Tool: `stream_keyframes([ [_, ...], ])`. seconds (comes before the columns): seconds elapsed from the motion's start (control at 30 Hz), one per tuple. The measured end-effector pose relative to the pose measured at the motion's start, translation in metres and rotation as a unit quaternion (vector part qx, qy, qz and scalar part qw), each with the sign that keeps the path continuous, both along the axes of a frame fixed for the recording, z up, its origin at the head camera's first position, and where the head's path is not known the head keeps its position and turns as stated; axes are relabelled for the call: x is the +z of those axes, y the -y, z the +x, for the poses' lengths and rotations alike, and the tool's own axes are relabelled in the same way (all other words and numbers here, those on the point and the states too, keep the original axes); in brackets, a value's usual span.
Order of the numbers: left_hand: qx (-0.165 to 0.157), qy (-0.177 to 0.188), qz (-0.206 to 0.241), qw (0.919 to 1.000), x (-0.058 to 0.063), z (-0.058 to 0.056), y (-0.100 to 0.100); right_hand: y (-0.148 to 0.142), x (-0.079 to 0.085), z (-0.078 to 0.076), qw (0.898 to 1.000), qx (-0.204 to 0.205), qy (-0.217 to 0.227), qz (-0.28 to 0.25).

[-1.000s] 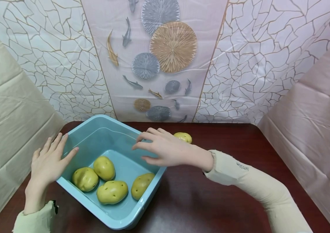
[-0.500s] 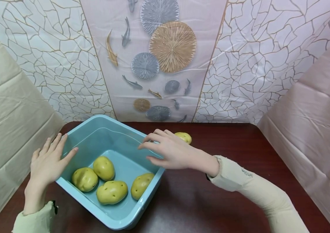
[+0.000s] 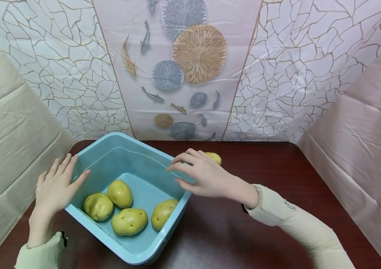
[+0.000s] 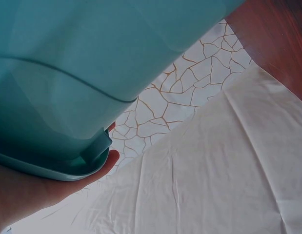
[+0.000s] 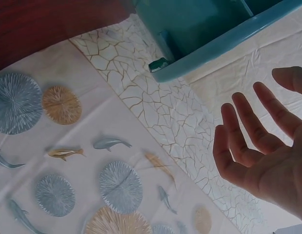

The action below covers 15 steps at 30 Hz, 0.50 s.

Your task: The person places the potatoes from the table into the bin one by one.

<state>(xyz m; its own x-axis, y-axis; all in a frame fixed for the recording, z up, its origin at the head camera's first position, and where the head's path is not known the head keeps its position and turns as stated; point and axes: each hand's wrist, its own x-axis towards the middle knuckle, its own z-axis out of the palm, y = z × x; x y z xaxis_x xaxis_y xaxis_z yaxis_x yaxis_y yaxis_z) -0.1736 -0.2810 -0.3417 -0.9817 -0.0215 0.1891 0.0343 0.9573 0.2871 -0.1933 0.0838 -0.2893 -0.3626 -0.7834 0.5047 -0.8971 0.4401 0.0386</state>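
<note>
A light blue plastic basin (image 3: 143, 192) sits at the left of the table with several yellow-green potatoes (image 3: 129, 222) on its floor. One of them, a potato (image 3: 164, 214), lies against the right wall. My left hand (image 3: 55, 185) rests on the basin's left rim, fingers straight and spread; the left wrist view shows the hand (image 4: 43, 192) along the rim. Above the right rim hovers my right hand (image 3: 207, 177), fingers loosely bent and holding nothing. Behind it another potato (image 3: 215, 158) lies on the table outside the basin, partly hidden by that hand.
The dark red-brown table (image 3: 251, 224) extends to the right of the basin. A patterned cloth backdrop (image 3: 200, 56) stands behind, and plain cloth sides (image 3: 362, 130) slope at left and right.
My right hand has drawn back to the right and slightly nearer, from over the basin toward its right rim. The left hand, basin and potatoes stay put.
</note>
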Motion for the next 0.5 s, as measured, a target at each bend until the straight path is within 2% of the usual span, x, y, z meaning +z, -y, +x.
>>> stream_keyframes([
  [0.5,0.0,-0.001,0.002,1.0,0.001,0.0,-0.001,-0.014,-0.01,-0.002,0.998,0.005,0.038,-0.039],
])
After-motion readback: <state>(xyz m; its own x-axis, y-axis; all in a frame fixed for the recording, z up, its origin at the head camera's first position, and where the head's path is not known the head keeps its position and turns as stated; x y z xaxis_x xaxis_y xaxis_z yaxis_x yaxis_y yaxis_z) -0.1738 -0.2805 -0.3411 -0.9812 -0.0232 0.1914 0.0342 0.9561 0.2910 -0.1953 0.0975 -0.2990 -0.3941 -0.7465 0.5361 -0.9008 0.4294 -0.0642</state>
